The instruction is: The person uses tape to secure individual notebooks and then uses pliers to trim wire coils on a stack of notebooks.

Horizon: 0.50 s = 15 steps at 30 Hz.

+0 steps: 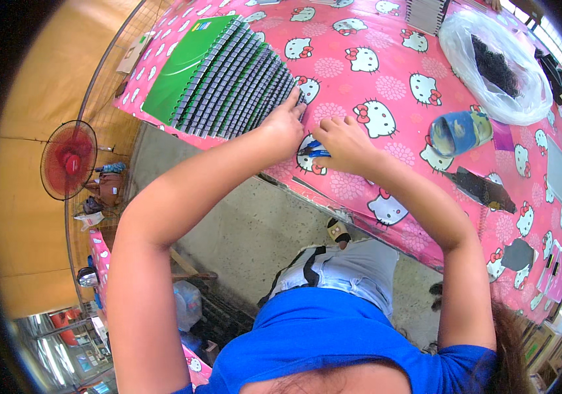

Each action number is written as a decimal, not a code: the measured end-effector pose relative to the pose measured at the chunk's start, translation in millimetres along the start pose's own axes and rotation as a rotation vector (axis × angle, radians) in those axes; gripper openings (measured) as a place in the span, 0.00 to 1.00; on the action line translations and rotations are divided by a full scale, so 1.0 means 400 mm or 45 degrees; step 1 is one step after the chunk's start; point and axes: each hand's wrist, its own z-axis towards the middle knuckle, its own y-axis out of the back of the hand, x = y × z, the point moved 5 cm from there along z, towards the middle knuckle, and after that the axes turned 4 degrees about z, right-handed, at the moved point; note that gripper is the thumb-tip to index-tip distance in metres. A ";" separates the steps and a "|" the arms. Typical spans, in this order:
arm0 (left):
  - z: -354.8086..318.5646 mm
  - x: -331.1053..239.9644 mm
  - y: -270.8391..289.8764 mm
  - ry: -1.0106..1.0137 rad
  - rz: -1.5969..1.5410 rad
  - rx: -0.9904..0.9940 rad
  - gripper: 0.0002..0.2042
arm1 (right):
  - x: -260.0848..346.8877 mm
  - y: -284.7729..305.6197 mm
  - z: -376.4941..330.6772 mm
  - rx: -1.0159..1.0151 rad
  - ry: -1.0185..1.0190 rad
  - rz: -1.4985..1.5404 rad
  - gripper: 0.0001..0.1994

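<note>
A fanned row of green spiral notebooks (192, 56) lies on the pink table, their dark coil bindings overlapping toward the right. At the right end of this row rests my left hand (283, 127), its index finger stretched out along the last notebook's edge. Just to the right, close to the table's near edge, my right hand (346, 148) is closed around a small blue-handled hand tool (316, 150). The palm covers much of the tool, so its exact kind does not show.
The pink patterned cloth (392, 85) covers the table. A clear plastic bag (455, 49) of black coils stands far right, near a blue cup-like container (451, 133). Black scraps (481, 190) lie closer. A red fan (68, 161) stands left; a white spiral notebook (424, 14) lies at the back.
</note>
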 end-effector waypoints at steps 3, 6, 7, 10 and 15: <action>0.005 0.004 -0.004 0.024 -0.045 -0.075 0.13 | 0.002 -0.018 -0.010 -0.067 0.087 -0.040 0.23; 0.010 0.014 -0.001 0.028 -0.044 -0.081 0.12 | 0.006 -0.020 0.006 -0.100 0.117 -0.020 0.23; 0.008 0.015 0.003 0.027 -0.042 -0.071 0.12 | 0.009 -0.015 0.012 -0.066 0.096 0.002 0.23; -0.002 0.024 0.001 0.017 -0.063 0.010 0.15 | 0.005 0.008 0.052 0.291 -0.218 0.289 0.20; -0.041 -0.004 0.020 0.138 0.132 -0.158 0.24 | -0.048 -0.009 0.082 0.812 -0.845 1.002 0.18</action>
